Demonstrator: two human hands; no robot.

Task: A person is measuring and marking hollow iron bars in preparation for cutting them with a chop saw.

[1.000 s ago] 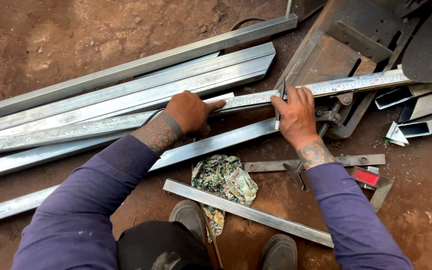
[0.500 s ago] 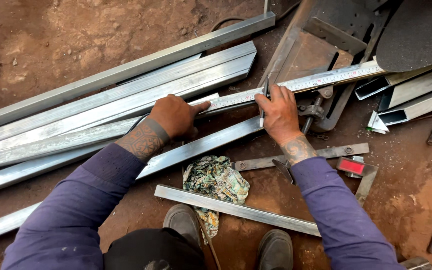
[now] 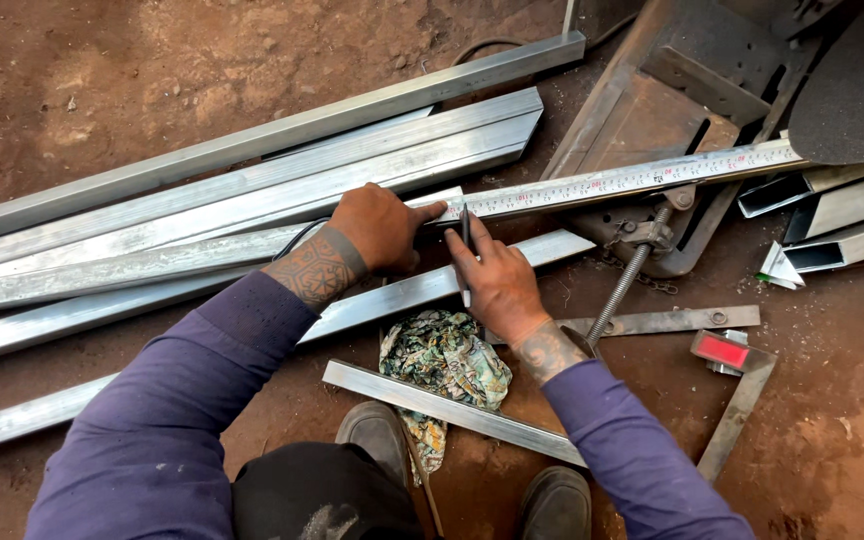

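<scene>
Head view shows a person crouched on a dirt floor (image 3: 132, 70), marking a metal tube. The left hand (image 3: 377, 228) presses flat on the end of a tape measure (image 3: 632, 178) where it lies along the tube (image 3: 512, 258); its fingers are spread and pressing, gripping nothing. The right hand (image 3: 497, 285) has its fingers closed around a dark marker (image 3: 465, 240), tip set against the tape's near edge, just beside the left thumb.

Risks, as a judgement:
- The tape lies loose along its length and rests at its far end on a rusty cutting stand (image 3: 672, 110). Any easing of the left hand's pressure may let it slide or twist, which would shift the mark.
- The tube lies among a loose stack of long tubes (image 3: 252, 200). A push from either hand may roll it and carry the mark off line.
- The marker tip sits close to the left thumb; a slip would run ink onto the hand rather than the metal.
- Cut tube ends (image 3: 832, 240) at the floor's right edge look sharp.

Open room:
- The floor's far-left corner is bare dirt and gives space for moving long pieces.
- The right side is crowded by the stand, its screw rod (image 3: 624, 285) and the cut ends.
- Close to the shoes (image 3: 382, 435), a patterned rag (image 3: 447, 360), a short tube (image 3: 452, 410) and a flat bar (image 3: 662, 322) narrow the footing.
</scene>
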